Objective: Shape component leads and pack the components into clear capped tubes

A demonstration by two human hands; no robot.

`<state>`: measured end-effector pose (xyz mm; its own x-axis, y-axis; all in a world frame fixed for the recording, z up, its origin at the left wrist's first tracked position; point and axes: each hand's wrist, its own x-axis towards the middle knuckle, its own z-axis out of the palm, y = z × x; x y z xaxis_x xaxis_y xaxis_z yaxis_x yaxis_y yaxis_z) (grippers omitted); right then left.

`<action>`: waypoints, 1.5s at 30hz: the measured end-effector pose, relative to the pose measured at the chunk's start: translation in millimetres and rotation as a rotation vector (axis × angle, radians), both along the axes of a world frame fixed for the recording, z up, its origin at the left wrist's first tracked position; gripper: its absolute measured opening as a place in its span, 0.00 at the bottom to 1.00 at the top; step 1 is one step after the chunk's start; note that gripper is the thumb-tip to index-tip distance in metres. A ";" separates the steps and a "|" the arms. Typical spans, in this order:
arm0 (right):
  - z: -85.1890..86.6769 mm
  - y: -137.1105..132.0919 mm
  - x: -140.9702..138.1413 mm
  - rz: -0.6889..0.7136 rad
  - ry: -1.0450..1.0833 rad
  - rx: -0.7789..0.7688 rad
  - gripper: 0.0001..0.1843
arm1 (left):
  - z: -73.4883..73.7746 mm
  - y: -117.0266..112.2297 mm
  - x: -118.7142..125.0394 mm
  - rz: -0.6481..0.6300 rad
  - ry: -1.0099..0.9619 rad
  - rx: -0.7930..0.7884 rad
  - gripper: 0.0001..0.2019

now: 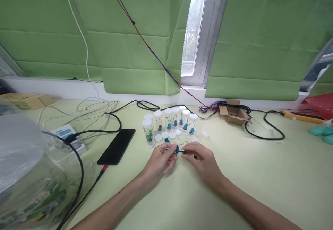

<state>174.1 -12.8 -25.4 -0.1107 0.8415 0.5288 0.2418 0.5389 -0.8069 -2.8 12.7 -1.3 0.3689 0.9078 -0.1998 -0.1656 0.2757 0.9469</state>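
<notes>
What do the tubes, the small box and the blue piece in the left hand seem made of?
The tubes look like clear glossy plastic, perhaps glass; contents show through. The box looks like plain brown cardboard, matte, flaps open. The blue piece, pinched by the left hand, is glossy, maybe coated plastic or ceramic. The right hand pinches a black piece, too small to judge.

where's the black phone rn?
Head view, left side of the table: the black phone lies flat between the white-capped vials and the white device, just left of the left hand, which pinches a blue component.
</notes>
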 end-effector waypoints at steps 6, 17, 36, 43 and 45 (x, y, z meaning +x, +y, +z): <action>0.7 -1.4 -0.7 0.001 -0.027 0.056 0.08 | -4.1 0.7 0.3 -0.015 -0.001 0.000 0.17; -0.6 0.2 -1.2 0.002 -0.093 0.145 0.08 | -1.2 -2.9 2.7 -0.011 0.012 -0.004 0.18; -3.8 1.0 0.5 -0.022 -0.187 0.278 0.10 | -1.4 -5.7 4.7 0.001 0.061 0.061 0.19; -3.1 0.4 0.0 -0.036 -0.163 0.268 0.08 | 0.3 -7.8 5.2 0.015 0.075 0.084 0.20; -2.4 0.1 -0.1 -0.044 -0.157 0.250 0.07 | 1.3 -7.9 5.8 0.018 0.063 0.082 0.19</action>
